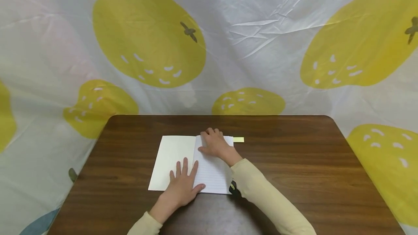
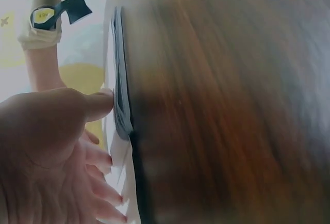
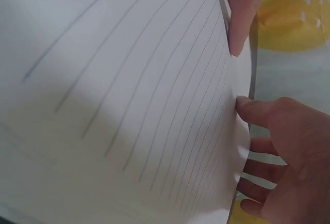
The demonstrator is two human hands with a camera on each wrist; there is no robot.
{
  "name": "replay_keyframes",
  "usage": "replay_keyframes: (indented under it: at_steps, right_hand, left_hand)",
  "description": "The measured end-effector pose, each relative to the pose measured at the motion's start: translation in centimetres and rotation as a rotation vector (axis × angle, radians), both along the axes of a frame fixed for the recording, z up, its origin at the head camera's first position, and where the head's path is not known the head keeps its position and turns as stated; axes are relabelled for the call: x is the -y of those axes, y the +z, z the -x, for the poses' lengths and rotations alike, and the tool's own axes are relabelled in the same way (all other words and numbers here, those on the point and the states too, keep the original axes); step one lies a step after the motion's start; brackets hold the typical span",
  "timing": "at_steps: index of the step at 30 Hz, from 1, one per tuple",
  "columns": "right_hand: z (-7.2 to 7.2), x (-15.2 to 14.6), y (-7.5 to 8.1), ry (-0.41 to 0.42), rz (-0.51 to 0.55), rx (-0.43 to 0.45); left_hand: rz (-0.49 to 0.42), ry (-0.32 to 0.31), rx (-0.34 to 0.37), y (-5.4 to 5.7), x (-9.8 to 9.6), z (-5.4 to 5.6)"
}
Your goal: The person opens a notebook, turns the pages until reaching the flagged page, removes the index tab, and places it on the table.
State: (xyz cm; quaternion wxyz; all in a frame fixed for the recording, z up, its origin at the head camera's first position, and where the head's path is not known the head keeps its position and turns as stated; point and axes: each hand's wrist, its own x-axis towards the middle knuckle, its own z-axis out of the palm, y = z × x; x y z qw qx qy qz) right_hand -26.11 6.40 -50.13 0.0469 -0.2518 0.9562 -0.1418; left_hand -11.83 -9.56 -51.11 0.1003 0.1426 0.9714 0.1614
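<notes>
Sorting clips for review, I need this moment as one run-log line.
ruled notebook: open on wooden table | left hand: fingers spread, lower pages | right hand: on right page, upper part | yellow tab: juts rightward

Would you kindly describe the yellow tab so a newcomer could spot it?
On the brown table lies an open notebook. Near the far right corner of its lined page, the yellow tab sticks out to the right. It is a small, pale yellow strip, far narrower than the white page.
</notes>
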Motion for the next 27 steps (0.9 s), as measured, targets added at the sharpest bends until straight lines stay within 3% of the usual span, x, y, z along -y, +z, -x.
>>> replay_keyframes:
  at_steps: [5,9,22,27]
  right_hand:
    - [0.0,-0.8,0.2,-0.011,0.015,-0.027]
    - [0.1,-1.8,0.1,-0.036,0.046,-0.032]
    - [-0.8,-5.3,0.1,-0.074,0.152,-0.049]
    - [-0.8,-6.6,-0.2,-0.073,0.271,-0.047]
  left_hand:
    - [0.032,-0.078,-0.054,-0.2,-0.9,-0.2]
    - [0.042,-0.112,-0.057,-0.1,-1.6,-0.4]
    - [0.023,-0.081,-0.066,-0.4,-1.3,-0.7]
    - [-0.012,-0.082,-0.066,0.0,-1.2,-0.8]
